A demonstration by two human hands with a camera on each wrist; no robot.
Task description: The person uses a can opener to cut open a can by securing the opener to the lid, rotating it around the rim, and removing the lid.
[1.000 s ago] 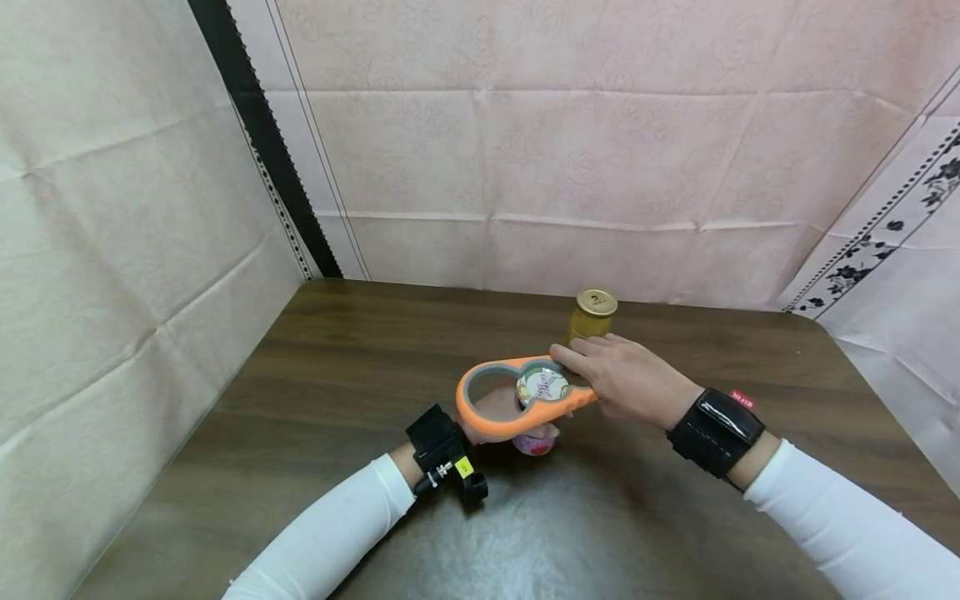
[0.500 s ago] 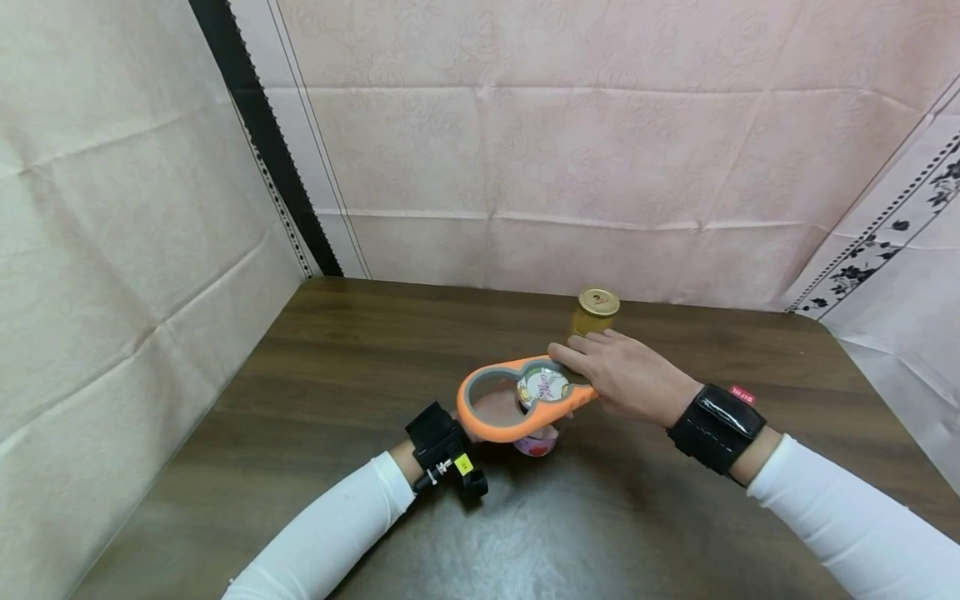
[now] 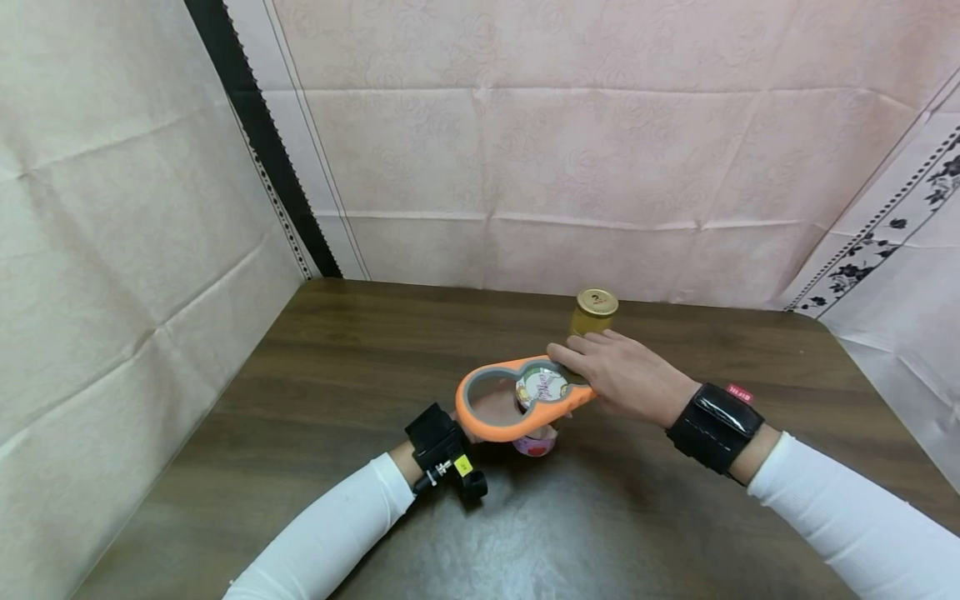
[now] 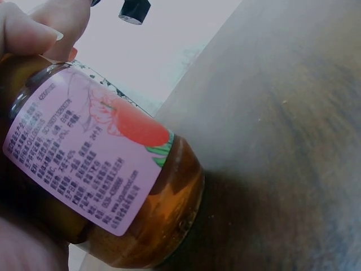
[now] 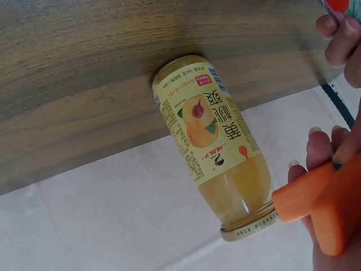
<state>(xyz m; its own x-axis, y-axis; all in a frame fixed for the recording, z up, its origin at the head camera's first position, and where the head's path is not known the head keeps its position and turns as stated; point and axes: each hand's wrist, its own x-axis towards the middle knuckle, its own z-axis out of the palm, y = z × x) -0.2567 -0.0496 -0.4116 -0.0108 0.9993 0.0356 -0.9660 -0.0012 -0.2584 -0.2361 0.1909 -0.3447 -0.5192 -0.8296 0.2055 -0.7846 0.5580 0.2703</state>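
Currently left hand (image 3: pixel 498 403) grips pink-labelled jar (image 4: pixel 93 152); right hand (image 3: pixel 633 375) holds orange tool (image 3: pixel 497 432), seemingly round lid (image 3: pixel 542 387).

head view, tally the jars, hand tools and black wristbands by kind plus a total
Jars: 2, the pink-labelled jar and the gold-lidded jar
Hand tools: 1, the orange tool
Black wristbands: 2, the left wristband and the right wristband
Total: 5
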